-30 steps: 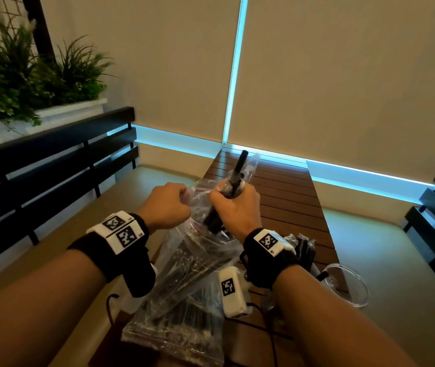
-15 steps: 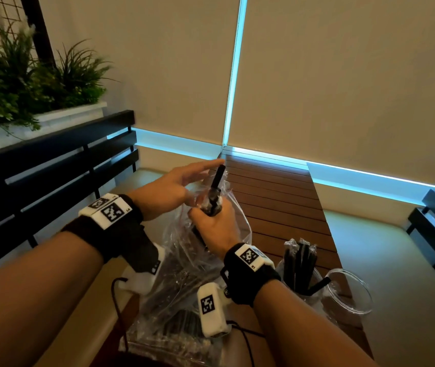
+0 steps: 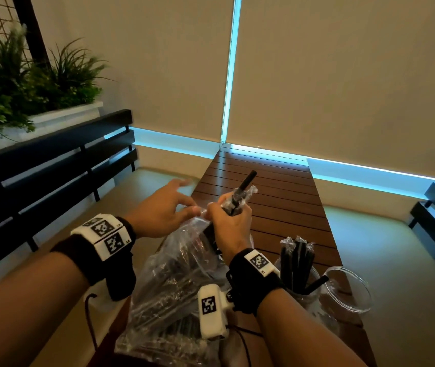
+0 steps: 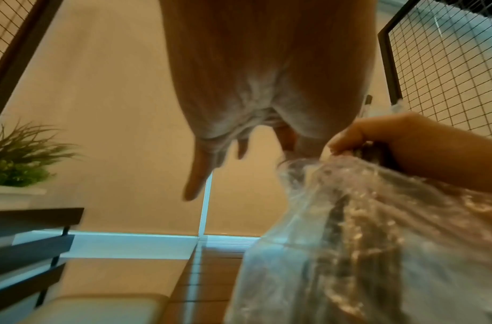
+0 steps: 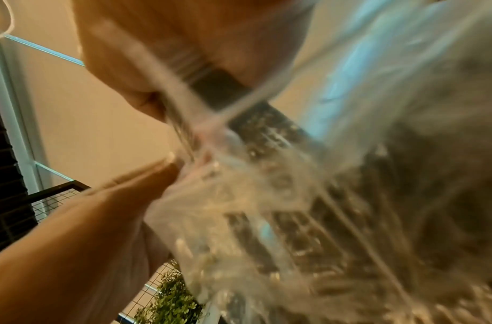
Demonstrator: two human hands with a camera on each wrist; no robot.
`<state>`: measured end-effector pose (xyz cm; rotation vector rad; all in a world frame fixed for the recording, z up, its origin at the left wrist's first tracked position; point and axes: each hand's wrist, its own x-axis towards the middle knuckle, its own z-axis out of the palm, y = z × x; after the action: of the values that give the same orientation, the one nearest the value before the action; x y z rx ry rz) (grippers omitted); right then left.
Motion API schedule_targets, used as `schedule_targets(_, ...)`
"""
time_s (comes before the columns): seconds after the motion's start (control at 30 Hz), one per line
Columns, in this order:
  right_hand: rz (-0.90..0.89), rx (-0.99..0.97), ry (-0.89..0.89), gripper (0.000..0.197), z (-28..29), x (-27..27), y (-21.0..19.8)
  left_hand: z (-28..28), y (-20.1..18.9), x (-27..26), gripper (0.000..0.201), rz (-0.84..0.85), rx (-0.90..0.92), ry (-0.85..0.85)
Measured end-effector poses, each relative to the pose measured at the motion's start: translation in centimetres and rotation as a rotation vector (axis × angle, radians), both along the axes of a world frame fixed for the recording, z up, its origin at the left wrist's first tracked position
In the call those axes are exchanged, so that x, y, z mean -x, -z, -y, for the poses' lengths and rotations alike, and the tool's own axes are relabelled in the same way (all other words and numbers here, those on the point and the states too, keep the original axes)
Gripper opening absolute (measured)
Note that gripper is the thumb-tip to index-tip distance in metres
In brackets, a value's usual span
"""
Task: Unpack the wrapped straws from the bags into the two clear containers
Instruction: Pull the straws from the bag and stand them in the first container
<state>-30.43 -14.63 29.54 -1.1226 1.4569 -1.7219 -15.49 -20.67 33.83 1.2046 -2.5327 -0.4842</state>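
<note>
Green potted plants [image 3: 25, 83] sit in a white planter [image 3: 60, 119] behind a black slatted bench back [image 3: 52, 165]. Beige roller blinds [image 3: 343, 75] hang beyond the brown slatted table [image 3: 277, 197].

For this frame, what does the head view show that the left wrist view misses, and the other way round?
Head only: the two clear containers, one holding upright straws, the other apparently empty, and the bunch of straws the right hand grips.
Left wrist only: the underside of the left hand, fingers hanging loose, holding nothing.
Both: the clear bag of straws, the right hand at its mouth, the slatted table.
</note>
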Motion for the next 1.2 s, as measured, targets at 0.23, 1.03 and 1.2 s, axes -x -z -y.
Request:
schedule_targets(0.23,0.022,-0.015,0.169,0.01,0.1,0.3,-1.2,-0.9,1.4,1.8,0.008,-0.027,-0.143,-0.184)
schedule_targets(1.03,0.131,0.279,0.475,0.01,-3.6,11.6,-12.8,-0.6,1.7,9.1,0.034,-0.762,-0.283,-0.124)
schedule_targets(1.2,0.259,0.359,0.352,0.022,-3.7,9.3,-13.5,-3.0,-0.8,8.8,0.071,-0.898,-0.857,-0.071)
